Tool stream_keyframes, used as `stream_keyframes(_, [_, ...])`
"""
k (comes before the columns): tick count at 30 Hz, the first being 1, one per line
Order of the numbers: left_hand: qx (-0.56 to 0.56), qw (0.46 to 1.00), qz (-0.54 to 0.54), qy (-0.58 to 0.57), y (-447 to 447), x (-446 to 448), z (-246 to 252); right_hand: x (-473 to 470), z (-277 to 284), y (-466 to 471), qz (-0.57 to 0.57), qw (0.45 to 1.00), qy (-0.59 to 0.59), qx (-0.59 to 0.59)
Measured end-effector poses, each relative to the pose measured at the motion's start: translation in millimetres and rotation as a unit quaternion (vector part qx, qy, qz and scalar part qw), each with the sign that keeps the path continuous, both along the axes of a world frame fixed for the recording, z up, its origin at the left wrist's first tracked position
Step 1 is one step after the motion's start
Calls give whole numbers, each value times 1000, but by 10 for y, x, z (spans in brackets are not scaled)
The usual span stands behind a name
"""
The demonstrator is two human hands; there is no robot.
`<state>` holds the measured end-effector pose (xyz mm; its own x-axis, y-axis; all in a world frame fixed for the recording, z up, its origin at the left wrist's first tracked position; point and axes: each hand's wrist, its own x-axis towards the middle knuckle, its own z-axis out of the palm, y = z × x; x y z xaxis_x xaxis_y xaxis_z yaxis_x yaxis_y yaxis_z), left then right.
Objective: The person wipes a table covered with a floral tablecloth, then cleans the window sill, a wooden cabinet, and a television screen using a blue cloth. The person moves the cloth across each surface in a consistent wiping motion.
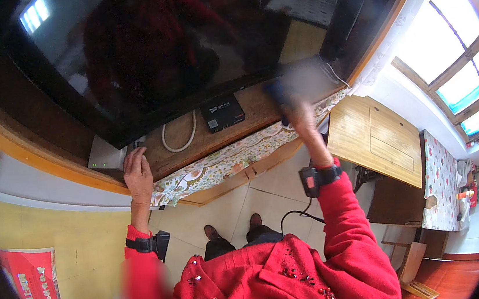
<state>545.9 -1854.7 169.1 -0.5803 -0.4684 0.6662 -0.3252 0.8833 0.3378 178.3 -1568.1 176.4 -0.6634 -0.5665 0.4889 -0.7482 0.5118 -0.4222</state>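
My left hand (138,169) rests on the front edge of a wooden cabinet shelf (159,160), beside a white box with small green lights (106,154). Farther right, my right hand (301,116) is over the shelf with a dark blue cloth-like item (276,95) at its fingers; blur hides the exact grip. A black set-top box (222,112) and a looped white cable (168,144) lie on the shelf between my hands. Behind them stands a large flat-screen television (176,46) with a dark, reflective screen.
A floral cloth (206,170) hangs along the shelf front. To the right stand a wooden sewing-machine-type table (373,135) and a table with a patterned cover (440,189), below a window (461,56). A thin white cable (336,73) lies at the shelf's right end.
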Motion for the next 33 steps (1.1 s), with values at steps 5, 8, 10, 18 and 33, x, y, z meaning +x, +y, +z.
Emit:
stream_keyframes(5, [-87, 990, 38, -102, -5, -62, -125, 449, -123, -562, 142, 983, 120, -1])
stream_keyframes(8, [-93, 989, 26, -109, 3, -54, -113, 338, -106, -524, 155, 976, 146, 40])
stream_keyframes(10, [-93, 988, 25, -117, 10, -46, -98, 45, -117, -407, 115, 973, 165, 116])
stream_keyframes(18, [-94, 986, 31, -137, 40, -71, -61, -1148, -115, 484, -103, 965, 211, 115])
stream_keyframes(33, [-125, 983, 30, -129, 14, -72, -88, -967, -17, 852, -127, 970, 203, -28])
